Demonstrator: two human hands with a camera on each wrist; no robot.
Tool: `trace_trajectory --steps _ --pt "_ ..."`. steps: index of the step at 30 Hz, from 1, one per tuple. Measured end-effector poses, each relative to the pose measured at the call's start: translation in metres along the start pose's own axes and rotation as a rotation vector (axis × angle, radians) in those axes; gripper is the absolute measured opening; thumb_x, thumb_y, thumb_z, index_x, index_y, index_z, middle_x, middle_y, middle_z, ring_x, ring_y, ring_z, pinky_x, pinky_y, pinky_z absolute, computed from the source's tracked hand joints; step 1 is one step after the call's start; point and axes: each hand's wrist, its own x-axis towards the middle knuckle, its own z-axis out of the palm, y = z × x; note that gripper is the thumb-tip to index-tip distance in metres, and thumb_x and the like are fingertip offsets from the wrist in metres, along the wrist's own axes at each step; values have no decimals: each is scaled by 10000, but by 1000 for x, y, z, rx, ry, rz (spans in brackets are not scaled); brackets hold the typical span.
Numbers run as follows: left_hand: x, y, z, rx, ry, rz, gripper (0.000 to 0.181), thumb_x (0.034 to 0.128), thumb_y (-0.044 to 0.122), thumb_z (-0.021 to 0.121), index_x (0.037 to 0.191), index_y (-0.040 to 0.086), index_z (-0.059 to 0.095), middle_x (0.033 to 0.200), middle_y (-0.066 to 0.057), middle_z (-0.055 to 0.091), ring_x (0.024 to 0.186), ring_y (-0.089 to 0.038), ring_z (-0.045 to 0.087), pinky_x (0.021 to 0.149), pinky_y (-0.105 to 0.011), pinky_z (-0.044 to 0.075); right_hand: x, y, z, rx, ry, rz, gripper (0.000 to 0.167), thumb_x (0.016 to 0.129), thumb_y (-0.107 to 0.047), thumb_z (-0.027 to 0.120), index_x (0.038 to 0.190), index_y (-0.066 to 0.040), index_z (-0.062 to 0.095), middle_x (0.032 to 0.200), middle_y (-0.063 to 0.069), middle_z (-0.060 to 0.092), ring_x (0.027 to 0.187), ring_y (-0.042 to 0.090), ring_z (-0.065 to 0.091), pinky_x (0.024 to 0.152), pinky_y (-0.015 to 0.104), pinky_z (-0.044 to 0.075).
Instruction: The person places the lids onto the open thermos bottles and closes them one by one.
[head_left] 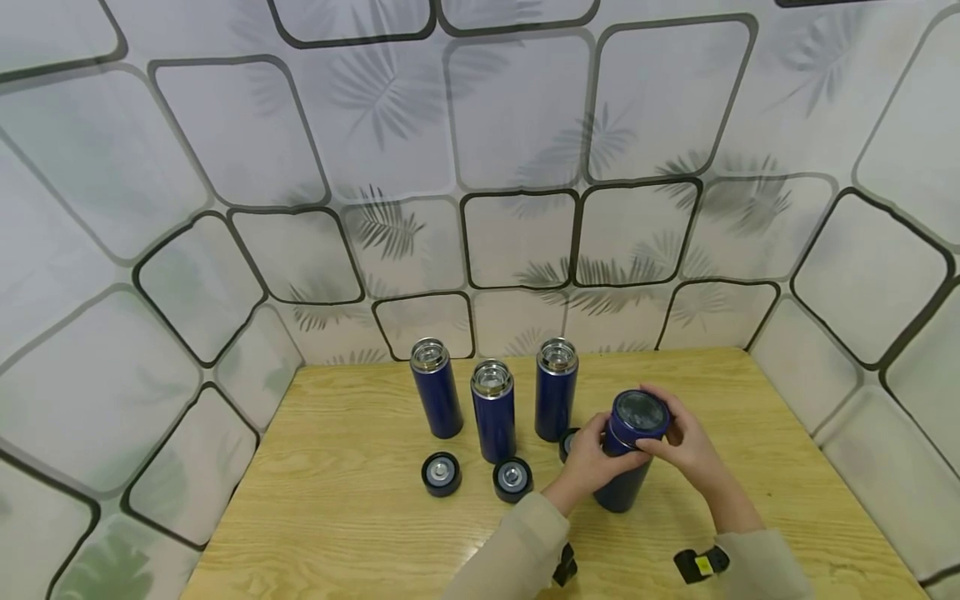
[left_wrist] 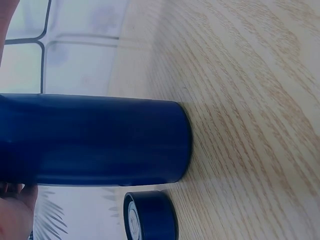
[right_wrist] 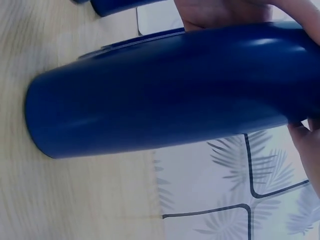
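A dark blue bottle stands on the table at the right, its lid on top. The left hand grips the upper body just below the lid from the left. Around the lid's right side curl the fingers of the right hand, thumb at its front. The same bottle fills much of the left wrist view, its base on the wood. In the right wrist view, the bottle lies across the picture with fingers at its upper end.
Three blue bottles without lids, one at left, one in the middle and one at right, stand upright. Before them lie two upturned lids; another lid is partly behind the left hand. Patterned walls edge the wooden table.
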Motion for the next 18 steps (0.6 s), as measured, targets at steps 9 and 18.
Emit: trace_trajectory --steps 9,18 --pt "0 2 0 38 22 29 519 747 260 714 1198 141 484 1078 54 537 923 -33 521 760 -225 440 -2 2 7 -60 146 76 644 712 182 611 1257 144 271 1165 -26 455 1034 44 473 820 132 382" --pt "0 1 -1 30 4 21 508 763 293 696 1202 152 481 1080 80 532 934 -20 514 770 -218 435 -1 1 13 -157 162 149 705 716 139 616 1306 46 243 1187 -40 390 1016 20 440 799 128 364"
